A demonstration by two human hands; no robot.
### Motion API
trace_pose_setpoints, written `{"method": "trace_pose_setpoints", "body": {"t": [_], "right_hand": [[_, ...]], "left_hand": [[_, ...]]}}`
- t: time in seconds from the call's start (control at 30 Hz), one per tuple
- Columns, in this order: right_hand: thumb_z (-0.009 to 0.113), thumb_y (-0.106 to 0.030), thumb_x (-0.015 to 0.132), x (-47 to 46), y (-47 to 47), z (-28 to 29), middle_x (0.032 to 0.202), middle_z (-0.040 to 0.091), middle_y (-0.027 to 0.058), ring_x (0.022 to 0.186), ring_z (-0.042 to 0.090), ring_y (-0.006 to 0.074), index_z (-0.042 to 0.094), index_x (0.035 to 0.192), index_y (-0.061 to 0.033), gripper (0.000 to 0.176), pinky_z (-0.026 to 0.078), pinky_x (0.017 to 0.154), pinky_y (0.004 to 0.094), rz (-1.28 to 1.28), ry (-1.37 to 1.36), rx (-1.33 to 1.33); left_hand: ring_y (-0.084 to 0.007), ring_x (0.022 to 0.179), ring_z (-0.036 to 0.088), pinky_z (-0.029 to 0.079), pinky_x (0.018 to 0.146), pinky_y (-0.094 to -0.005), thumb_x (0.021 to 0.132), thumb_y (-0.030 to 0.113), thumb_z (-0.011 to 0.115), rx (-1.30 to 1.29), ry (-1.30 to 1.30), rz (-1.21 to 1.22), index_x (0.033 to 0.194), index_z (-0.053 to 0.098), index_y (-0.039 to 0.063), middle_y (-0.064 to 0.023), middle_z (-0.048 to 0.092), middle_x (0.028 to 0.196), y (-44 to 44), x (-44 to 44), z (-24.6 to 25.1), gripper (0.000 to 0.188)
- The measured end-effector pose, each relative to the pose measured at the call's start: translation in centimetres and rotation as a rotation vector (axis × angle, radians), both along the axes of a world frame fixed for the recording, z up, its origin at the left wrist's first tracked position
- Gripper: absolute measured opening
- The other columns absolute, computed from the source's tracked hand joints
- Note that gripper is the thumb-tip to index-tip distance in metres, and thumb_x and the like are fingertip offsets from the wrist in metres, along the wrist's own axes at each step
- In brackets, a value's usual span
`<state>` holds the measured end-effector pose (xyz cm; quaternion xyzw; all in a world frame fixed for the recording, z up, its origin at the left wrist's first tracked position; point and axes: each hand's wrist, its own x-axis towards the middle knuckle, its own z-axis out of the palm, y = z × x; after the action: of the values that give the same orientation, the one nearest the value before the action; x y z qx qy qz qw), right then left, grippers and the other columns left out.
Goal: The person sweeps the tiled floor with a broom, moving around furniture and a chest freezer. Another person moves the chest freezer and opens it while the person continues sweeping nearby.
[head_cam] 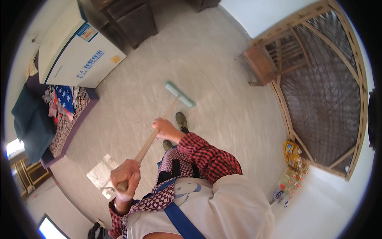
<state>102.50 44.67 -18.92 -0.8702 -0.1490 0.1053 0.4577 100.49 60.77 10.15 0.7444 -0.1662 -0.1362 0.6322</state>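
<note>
A push broom [180, 93] with a pale green head and a long wooden handle lies across the view, its head on the floor beyond my shoes. My left hand [124, 176] is closed round the handle's top end, close to my body. Further down the handle, my right hand [166, 128] grips it just above my feet. One dark green shoe [181, 120] stands near the broom head; the other shoe [167, 145] shows partly beside my right forearm. Both sleeves are red and black checked.
A white chest freezer [86, 59] and a cloth-covered sofa [71, 125] stand at left, dark wooden furniture [137, 24] above. At right are a wooden chair [262, 64], a large woven frame [325, 98] against the wall and several plastic bottles [288, 179]. The floor [209, 74] is tiled.
</note>
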Motion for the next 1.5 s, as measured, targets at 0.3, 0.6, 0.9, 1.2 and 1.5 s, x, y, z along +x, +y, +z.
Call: {"method": "trace_pose_setpoints", "body": {"t": [0.3, 0.6, 0.9, 1.2, 1.5], "right_hand": [[0.067, -0.012, 0.062, -17.2, -13.7, -2.4, 0.085, 0.061, 0.0152, 0.091, 0.058, 0.037, 0.062, 0.075, -0.0054, 0.015, 0.05, 0.075, 0.0455, -0.473, 0.049, -0.288], [0.068, -0.01, 0.064, -29.3, -31.5, -4.7, 0.079, 0.058, 0.0145, 0.082, 0.057, 0.0371, 0.057, 0.067, -0.0043, 0.013, 0.049, 0.07, 0.0446, -0.746, 0.073, -0.358], [0.065, -0.008, 0.065, -32.5, -53.2, -11.9, 0.083, 0.06, 0.0136, 0.083, 0.059, 0.0363, 0.059, 0.069, -0.0044, 0.008, 0.05, 0.07, 0.0453, -0.807, 0.009, -0.381], [0.069, -0.014, 0.06, -17.8, -33.6, -9.7, 0.08, 0.056, 0.0144, 0.085, 0.055, 0.0366, 0.057, 0.076, -0.0076, 0.021, 0.046, 0.07, 0.0471, -0.4, -0.175, 0.287], [0.068, -0.015, 0.066, -12.7, -28.5, -3.2, 0.082, 0.06, 0.016, 0.085, 0.058, 0.0392, 0.056, 0.078, -0.0046, 0.02, 0.046, 0.07, 0.0478, -0.063, -0.016, 0.47]], "left_hand": [[-0.0265, 0.062, 0.049, 0.045, 0.069, -0.0378, 0.082, -0.003, 0.06, -0.294, 0.105, -0.597, 0.062, 0.047, -0.001, -0.0102, 0.049, 0.063, -5.8, -4.2, -7.1, 0.024], [-0.0281, 0.063, 0.046, 0.046, 0.077, -0.0393, 0.083, 0.0, 0.063, -0.371, 0.094, -0.962, 0.065, 0.045, -0.001, -0.0108, 0.044, 0.064, -25.9, -10.6, -12.2, 0.026], [-0.029, 0.063, 0.044, 0.043, 0.069, -0.0364, 0.084, -0.001, 0.062, -0.308, 0.099, -0.936, 0.065, 0.045, -0.002, -0.0127, 0.043, 0.066, -48.8, -14.0, -16.9, 0.025], [-0.0295, 0.06, 0.052, 0.041, 0.061, -0.0358, 0.081, -0.004, 0.058, 0.204, -0.061, -0.681, 0.063, 0.05, -0.002, -0.0128, 0.05, 0.063, -40.4, -10.4, -3.4, 0.02], [-0.0244, 0.061, 0.05, 0.04, 0.058, -0.0338, 0.081, -0.003, 0.062, 0.364, -0.064, -0.406, 0.062, 0.044, 0.001, -0.0095, 0.053, 0.064, -41.9, -11.4, 2.2, 0.026]]}}
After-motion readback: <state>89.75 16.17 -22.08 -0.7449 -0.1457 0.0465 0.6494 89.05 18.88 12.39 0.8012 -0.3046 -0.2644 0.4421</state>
